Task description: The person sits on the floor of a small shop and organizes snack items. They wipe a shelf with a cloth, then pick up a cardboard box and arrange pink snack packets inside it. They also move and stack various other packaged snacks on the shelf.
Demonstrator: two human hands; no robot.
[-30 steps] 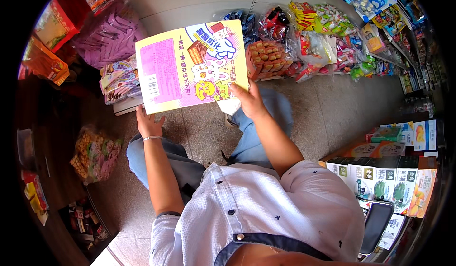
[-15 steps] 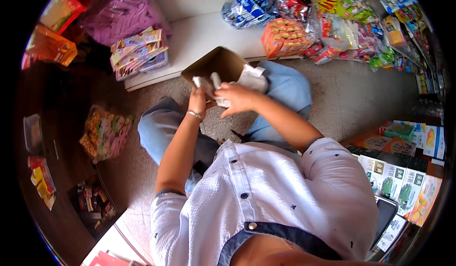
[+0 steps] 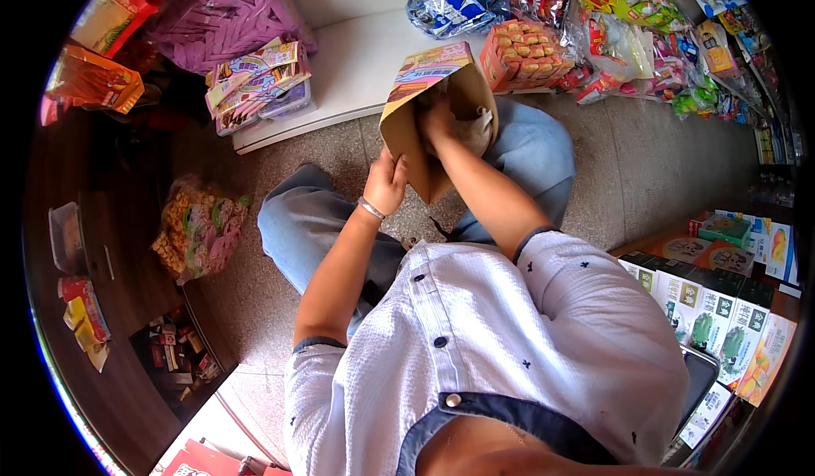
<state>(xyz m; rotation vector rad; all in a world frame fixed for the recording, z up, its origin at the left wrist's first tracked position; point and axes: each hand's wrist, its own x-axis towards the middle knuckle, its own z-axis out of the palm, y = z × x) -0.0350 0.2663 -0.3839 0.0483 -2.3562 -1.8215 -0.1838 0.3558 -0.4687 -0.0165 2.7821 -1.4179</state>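
1. A box (image 3: 406, 136) was held by the front edge of a white shelf (image 3: 352, 73), its open mouth facing the person.
2. The left hand (image 3: 387, 184) gripped the box's near left edge, fingers curled closed.
3. The right hand (image 3: 436, 119) reached inside; whether its fingers held anything could not be told.
4. Something white (image 3: 477, 132) showed within the mouth.
5. Pink packets (image 3: 259, 81) lay near the shelf's front left corner.

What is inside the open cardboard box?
The right hand reaches into the box, and a crumpled whitish thing shows at its opening, beside the wrist. The fingertips, anything they touch and the box's deeper end are hidden by the hand and shadow.
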